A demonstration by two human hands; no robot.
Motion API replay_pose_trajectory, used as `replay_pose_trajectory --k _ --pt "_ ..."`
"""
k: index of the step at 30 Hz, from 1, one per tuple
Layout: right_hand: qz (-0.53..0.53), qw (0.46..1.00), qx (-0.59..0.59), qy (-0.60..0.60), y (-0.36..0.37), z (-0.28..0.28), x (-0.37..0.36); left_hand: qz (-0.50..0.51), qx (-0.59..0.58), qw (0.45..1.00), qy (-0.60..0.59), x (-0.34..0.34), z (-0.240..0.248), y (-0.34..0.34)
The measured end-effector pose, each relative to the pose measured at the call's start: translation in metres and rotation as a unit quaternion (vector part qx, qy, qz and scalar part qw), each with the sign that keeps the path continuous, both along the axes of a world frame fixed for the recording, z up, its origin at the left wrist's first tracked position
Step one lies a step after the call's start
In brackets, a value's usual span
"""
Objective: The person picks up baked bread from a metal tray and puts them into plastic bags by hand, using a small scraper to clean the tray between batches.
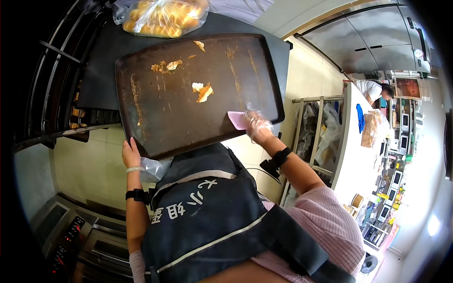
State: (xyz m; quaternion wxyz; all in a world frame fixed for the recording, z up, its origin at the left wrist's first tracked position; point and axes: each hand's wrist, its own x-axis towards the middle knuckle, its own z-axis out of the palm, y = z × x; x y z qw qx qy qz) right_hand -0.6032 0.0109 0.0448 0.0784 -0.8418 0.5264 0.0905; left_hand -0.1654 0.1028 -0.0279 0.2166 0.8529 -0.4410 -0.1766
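Gripping dark baking tray [179, 118] at near-left corner with left hand [131, 154] — apparently to steady the part overhanging the tabletop [100, 70]. Clasping pink scraper [236, 120] in plastic-gloved right hand [257, 126], presumably to keep fingers off crumbs [204, 92] — held at tray's near-right side; unable to confirm contact.

"any lettering in view?"

"yes, a row of large white chinese characters [181, 206] on the front of the dark fabric apron [207, 231], slanting up to the right."

"all clear?"

"mostly; the one at the left end is distorted by the cloth."

"anything else?"

"small red lights [60, 260] on the black oven control panel [71, 232]; whether they form digits, i can't tell. the round white dial [418, 53] on the grey steel cabinet [382, 28] is too small to read."
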Motion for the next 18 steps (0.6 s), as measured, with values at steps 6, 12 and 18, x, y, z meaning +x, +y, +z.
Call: replay_pose_trajectory --k 6,12,18 --pt "0.041 0.996 0.073 -0.005 -0.078 -0.016 0.009 -0.016 -0.003 0.998 -0.061 0.002 -0.006 0.004" --pt "-0.005 0.999 -0.026 0.034 -0.158 -0.03 0.032 -0.019 -0.003 0.999 -0.043 0.001 0.0 -0.004" --pt "0.069 0.99 0.031 0.117 -0.043 -0.027 -0.005 0.021 0.016 0.998 -0.055 -0.005 -0.005 0.001"
